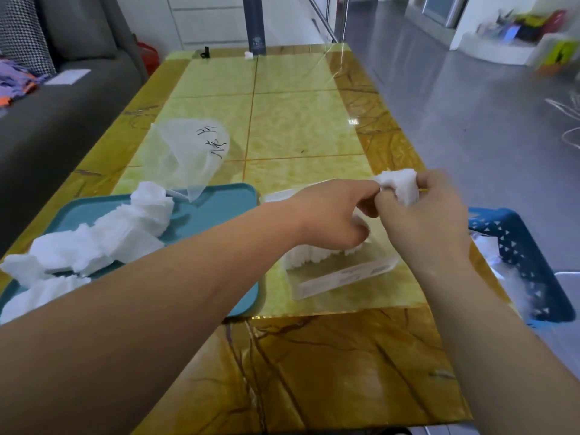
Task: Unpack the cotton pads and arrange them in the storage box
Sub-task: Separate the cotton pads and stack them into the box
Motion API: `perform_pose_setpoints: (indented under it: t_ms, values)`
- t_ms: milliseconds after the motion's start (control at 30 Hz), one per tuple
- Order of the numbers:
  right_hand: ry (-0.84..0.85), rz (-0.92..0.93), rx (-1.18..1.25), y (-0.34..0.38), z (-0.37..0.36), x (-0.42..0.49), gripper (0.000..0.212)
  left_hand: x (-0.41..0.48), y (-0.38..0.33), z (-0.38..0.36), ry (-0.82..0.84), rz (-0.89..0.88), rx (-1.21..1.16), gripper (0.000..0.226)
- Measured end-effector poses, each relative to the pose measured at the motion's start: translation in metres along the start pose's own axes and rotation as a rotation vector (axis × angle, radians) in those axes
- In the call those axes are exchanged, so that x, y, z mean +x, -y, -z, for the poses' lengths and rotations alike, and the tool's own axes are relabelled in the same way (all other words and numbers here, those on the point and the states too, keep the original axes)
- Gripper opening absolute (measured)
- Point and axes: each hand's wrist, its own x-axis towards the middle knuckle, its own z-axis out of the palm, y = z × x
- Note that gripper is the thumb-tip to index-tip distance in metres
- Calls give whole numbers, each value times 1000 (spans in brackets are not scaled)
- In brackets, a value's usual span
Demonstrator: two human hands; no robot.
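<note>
My right hand [430,211] grips a small stack of white cotton pads [400,183] above the far end of a clear plastic storage box [342,277]. My left hand [335,215] reaches across and pinches the edge of that same stack. More pads [310,255] stand in a row inside the box, partly hidden under my left hand. A loose heap of pads [103,240] lies on the teal tray [219,205] at the left. An empty clear bag [191,149] with black writing rests behind the tray.
A blue perforated basket [514,243] stands off the table's right edge with white material inside. A dark bottle [255,23] and a small white scrap [248,54] are at the table's far end. A grey sofa [62,98] runs along the left.
</note>
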Motion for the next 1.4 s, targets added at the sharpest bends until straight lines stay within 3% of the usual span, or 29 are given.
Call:
perform_pose_setpoints:
  t_ms: [200,367,533,700,867,1000,1133,1233,1400]
  values:
    - [41,29,-90,-2,-2,2,32,-4,4,3,89,22,202,14]
    - [109,113,-157,9,-6,-6,30,-10,16,1,130,14,420,31]
    - [182,138,-466,5,-13,-10,31,-22,16,5,146,9,500,21]
    - [153,159,-694,3,-32,-10,18,-25,18,3,193,-10,586,28]
    - [185,113,-782,6,-38,-7,28,-26,11,-4,217,24,727,42]
    - [273,147,-784,10,-33,-10,35,-27,8,-5,173,33,706,34]
    - [413,187,-717,15,-22,-16,17,-35,14,-1,105,10,595,28]
    - [321,159,-601,12,-19,-15,30,-45,15,1,10,-4,556,28]
    - [214,198,-567,5,-28,-13,23,-67,19,6,-126,27,460,25]
